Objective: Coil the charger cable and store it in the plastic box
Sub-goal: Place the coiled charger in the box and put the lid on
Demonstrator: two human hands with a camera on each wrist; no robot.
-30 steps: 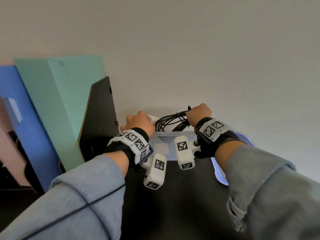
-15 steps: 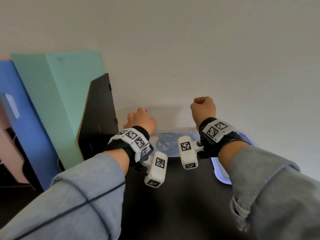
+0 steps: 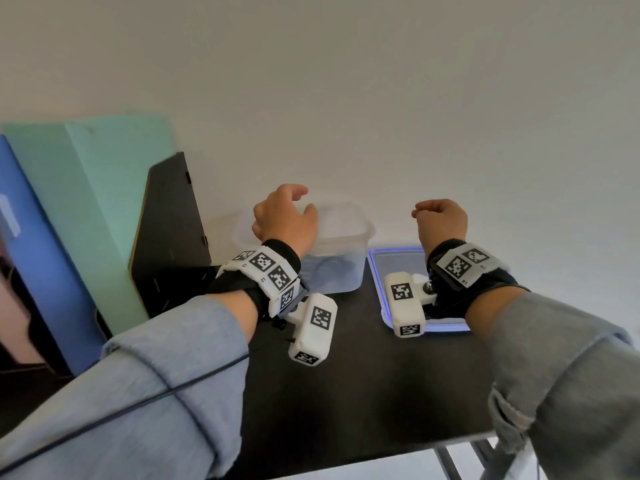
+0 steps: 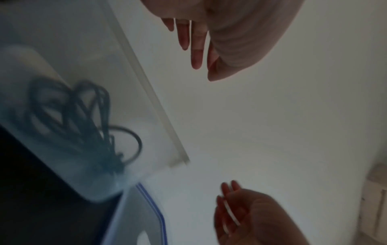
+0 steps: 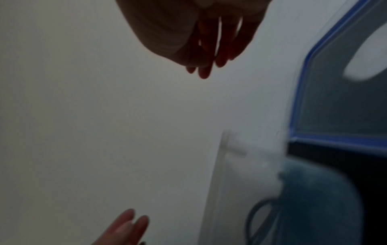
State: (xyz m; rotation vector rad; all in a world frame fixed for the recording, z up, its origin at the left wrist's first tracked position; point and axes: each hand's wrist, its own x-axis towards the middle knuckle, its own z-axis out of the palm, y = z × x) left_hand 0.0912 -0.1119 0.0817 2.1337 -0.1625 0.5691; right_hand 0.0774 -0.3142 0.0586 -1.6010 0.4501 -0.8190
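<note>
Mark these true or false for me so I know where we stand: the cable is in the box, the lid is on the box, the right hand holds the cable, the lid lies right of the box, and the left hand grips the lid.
1. The cable is inside the box. True.
2. The lid is on the box. False: it lies flat on the table, and the box is open on top.
3. The right hand holds the cable. False: it is empty, held above the lid.
4. The lid lies to the right of the box. True.
5. The left hand grips the lid. False: it is empty, fingers relaxed, above the box.
</note>
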